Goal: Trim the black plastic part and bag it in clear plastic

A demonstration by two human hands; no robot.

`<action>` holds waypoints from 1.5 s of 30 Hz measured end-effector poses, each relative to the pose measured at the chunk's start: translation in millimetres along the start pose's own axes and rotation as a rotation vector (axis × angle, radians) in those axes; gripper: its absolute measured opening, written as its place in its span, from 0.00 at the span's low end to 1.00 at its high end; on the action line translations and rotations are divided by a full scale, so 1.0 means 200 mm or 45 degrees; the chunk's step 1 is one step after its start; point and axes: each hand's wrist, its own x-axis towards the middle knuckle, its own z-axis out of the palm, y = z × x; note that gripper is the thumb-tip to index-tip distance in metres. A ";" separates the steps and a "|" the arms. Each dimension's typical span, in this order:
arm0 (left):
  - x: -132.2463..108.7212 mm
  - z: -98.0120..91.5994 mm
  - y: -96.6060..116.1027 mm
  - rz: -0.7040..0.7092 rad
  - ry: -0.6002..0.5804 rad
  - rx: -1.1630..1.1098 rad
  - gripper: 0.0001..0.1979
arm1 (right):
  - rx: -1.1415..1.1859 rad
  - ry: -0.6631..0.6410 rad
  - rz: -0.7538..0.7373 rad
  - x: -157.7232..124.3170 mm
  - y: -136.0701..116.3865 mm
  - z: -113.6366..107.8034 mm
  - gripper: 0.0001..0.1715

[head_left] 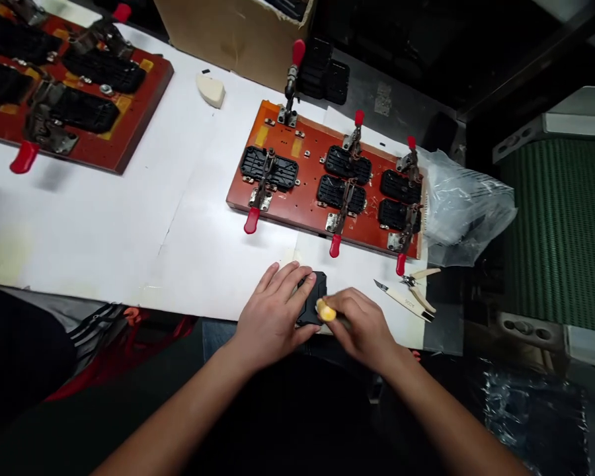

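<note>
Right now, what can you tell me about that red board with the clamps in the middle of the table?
The red rectangular fixture board lies flat and slightly askew on the white table. It carries five black ribbed plastic parts and six red-handled metal toggle clamps, one standing upright at its rear edge. A crumpled clear plastic bag touches its right end. Neither hand touches it.

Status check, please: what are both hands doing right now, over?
Left hand pins black plastic part on white table. Right hand presses yellow-tipped tool against it. Cutters lie beside, clear.
</note>
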 end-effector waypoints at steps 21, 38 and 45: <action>0.00 -0.02 0.01 -0.005 -0.036 -0.028 0.41 | -0.050 0.080 0.099 0.03 0.03 0.00 0.12; 0.00 -0.01 0.00 0.008 -0.019 0.001 0.41 | -0.070 0.232 0.156 0.00 0.08 0.01 0.11; 0.00 -0.02 0.00 0.019 -0.021 0.010 0.40 | -0.056 0.078 0.108 -0.01 0.05 0.00 0.12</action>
